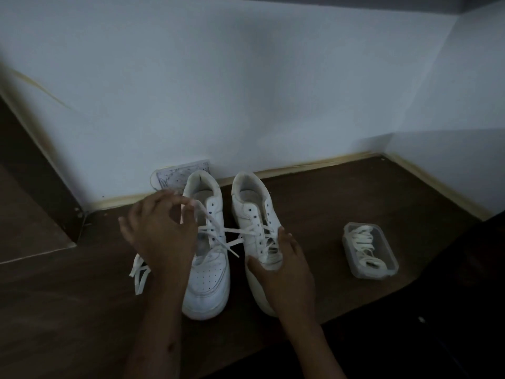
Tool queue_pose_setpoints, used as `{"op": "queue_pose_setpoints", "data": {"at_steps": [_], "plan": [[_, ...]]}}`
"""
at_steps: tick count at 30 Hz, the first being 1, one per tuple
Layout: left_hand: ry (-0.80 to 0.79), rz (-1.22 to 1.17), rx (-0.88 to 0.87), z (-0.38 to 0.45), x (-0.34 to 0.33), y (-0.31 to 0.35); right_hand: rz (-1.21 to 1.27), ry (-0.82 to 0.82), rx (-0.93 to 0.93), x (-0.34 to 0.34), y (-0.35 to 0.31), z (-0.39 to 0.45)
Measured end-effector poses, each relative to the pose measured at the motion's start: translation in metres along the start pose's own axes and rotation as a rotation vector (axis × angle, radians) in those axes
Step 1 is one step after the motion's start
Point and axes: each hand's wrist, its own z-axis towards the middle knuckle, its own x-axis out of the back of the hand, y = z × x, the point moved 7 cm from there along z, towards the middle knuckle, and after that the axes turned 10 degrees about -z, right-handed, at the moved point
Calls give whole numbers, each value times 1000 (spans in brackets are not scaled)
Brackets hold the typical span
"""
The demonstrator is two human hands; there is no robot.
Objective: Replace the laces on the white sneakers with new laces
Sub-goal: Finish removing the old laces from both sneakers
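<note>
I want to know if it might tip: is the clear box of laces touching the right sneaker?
Apart. The head view shows bare brown floor between the clear box and the right sneaker.

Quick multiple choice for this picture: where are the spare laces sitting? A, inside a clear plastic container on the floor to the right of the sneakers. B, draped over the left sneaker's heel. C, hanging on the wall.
A: the spare laces lie coiled inside the clear container, which stands on the floor apart from the right sneaker.

No text, brand or number can be read; the printed card (180, 173) beyond the left hand (159, 231) is blurred.
</note>
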Motion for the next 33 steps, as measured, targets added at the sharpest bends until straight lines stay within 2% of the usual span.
{"op": "queue_pose_setpoints", "data": {"at_steps": [3,9,14,21,25,29,33], "plan": [[-94,17,-53,-5,-13,7,7,-2,-21,-1,0,-1],[-276,-207,-212,-13,-36,26,5,3,-46,-2,-1,-1],[-290,-265,-255,-35,-35,39,245,50,-113,6,9,2],[-290,-261,-360,-98,-23,65,214,158,-97,25,23,10],[-455,-267,-299,-127,-32,57,225,261,62,40,12,16],[-537,-193,-271,-148,-49,52,143,205,288,37,-15,23],[-592,-177,-251,-158,-60,50,21,174,304,25,-26,22]]}}
